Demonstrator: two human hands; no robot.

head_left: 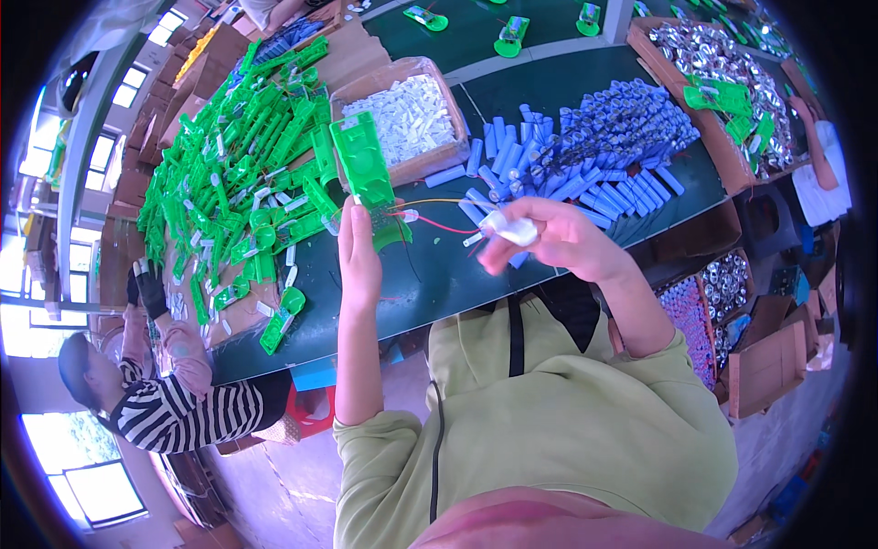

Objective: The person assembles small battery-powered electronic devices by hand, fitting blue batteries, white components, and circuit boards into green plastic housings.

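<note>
Pinching a green casing (361,151) near its lower end, your left grip (360,261) holds it upright above the surface (439,288). Your right grip (567,242) pinches a blurred white piece (514,229) near a red wire (444,223) and a yellow wire (425,200) stretching toward the casing. Beyond sit a carton (432,166) of white parts (402,119) and piled blue cylinders (622,128); more green casings (274,137) are heaped to your left.

Glaring windows (105,491) line the left side, with pale floor (283,499) below a dark green worktable (457,284).
</note>
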